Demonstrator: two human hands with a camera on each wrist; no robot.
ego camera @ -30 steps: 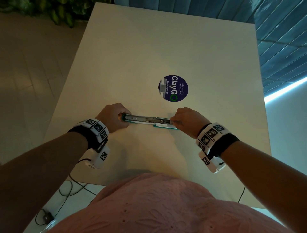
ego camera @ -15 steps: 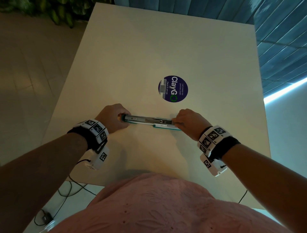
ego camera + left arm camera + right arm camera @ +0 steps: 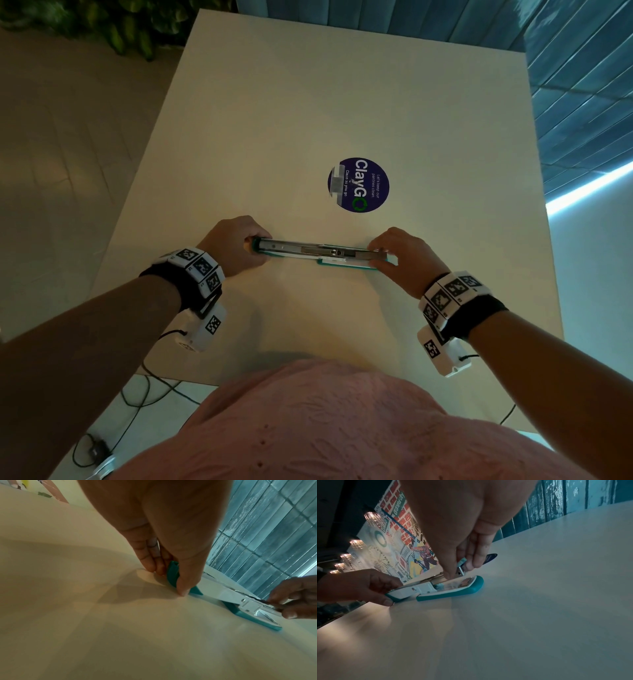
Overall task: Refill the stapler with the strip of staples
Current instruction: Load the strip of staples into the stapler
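The stapler (image 3: 318, 253) lies on the counter (image 3: 342, 102), hinged fully open, near the person's edge. Its long axis runs from 9 o'clock to 3 o'clock in the head view, almost parallel to that edge. The teal cover end points to 9 o'clock; the metal magazine and the teal base end point to 3 o'clock, the base sitting slightly nearer the person.

The left hand (image 3: 233, 247) is clamped on the cover end, thumb on the near side and fingers on the far side, pressing it against the counter. The right hand (image 3: 406, 262) pinches the free end of the metal magazine between thumb and fingers, above the base. The two hands sit well apart, one at each end of the stapler.

A round purple sticker (image 3: 358, 185) lies flat on the counter at 12 o'clock from the right end of the stapler, apart from it.
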